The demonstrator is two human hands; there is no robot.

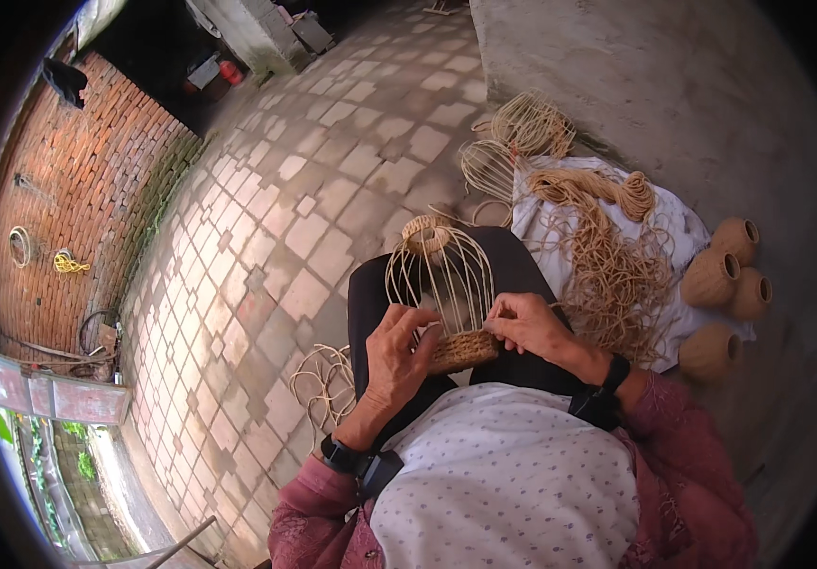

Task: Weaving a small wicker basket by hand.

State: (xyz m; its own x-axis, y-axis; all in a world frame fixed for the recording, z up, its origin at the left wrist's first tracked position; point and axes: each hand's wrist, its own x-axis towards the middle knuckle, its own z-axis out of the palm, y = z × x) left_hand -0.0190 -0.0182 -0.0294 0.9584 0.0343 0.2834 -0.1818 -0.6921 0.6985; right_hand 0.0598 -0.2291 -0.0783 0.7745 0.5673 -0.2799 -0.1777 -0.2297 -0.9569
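A basket frame [465,352] rests on my lap, with a tightly woven brown band at the end close to me. Pale, bare ribs [427,280] bow outward from that band and gather at a small woven ring [425,235] at the far end. My left hand [397,353] is curled around the left side of the frame, thumb and fingers at the upper edge of the band. On the right side, my right hand [529,325] pinches at the band's edge; what lies between its fingertips is too small to make out.
To the right, a white sack [688,232] carries tangled tan cord [617,275]. Several finished round woven pots [710,278] sit beside it. More rib frames [533,125] lie beyond. Loose pale strands [325,379] trail onto the paved floor [266,275] by my left leg.
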